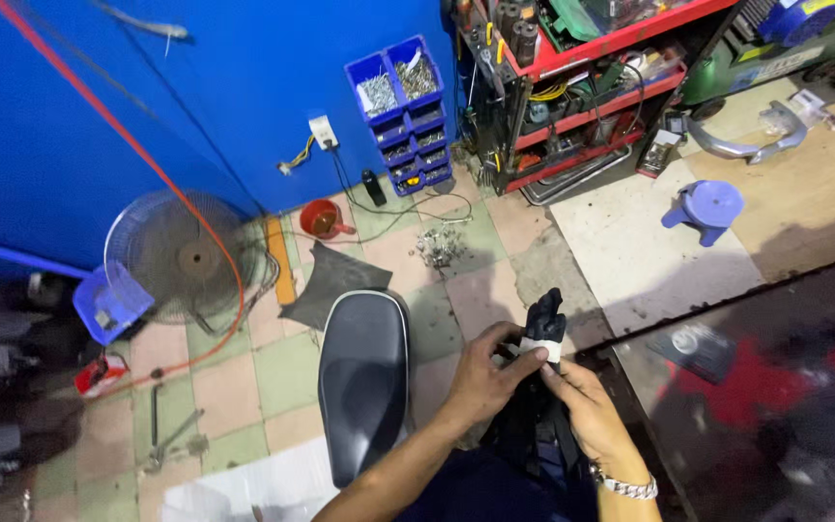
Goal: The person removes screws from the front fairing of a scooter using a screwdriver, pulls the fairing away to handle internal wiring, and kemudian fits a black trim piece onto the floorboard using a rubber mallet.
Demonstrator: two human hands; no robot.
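Spanning the upper left: blue wall (147,106), with a socket and cable near its foot. Red tool rack (582,87), upper right, shelves crowded with tools and wire. Tiled floor (244,387), patchwork of pale squares. Black scooter seat (363,377), lying on the floor just left of the hands. Floor fan (186,256), lying by the wall, red hose crossing it. Stack of blue parts bins (406,111), against the wall, holding small hardware. Blue stool (707,208), well apart to the right. Red funnel (323,219). Black part with a white band (544,329), possibly rubber, upright at centre, above the lap. Left hand (483,375), grip closed on the band. Right hand (587,406), grip closed on the part from below; watch at wrist.
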